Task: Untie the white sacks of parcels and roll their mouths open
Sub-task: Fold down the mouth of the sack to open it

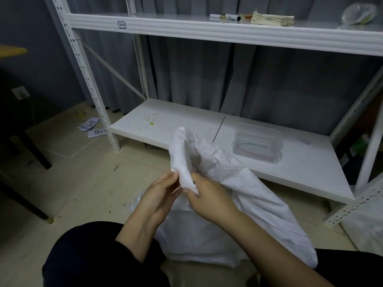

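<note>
Pinching white sack [223, 162] mouth: left hand [159, 195], right hand [209, 195].

The pale tiled floor [83, 183] carries the white sack [207, 235] and numbered paper labels [93, 127] by the rack post. A clear plastic tub [258, 145] sits on the lower shelf [186, 125]. The upper shelf [186, 27] holds a marker [224, 17], a paper stack [271, 19] and a clear bag [358, 13].

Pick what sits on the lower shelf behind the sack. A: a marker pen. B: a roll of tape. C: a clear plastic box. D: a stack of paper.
C: the clear plastic box rests on the lower shelf, just beyond the raised mouth of the white sack.
</note>
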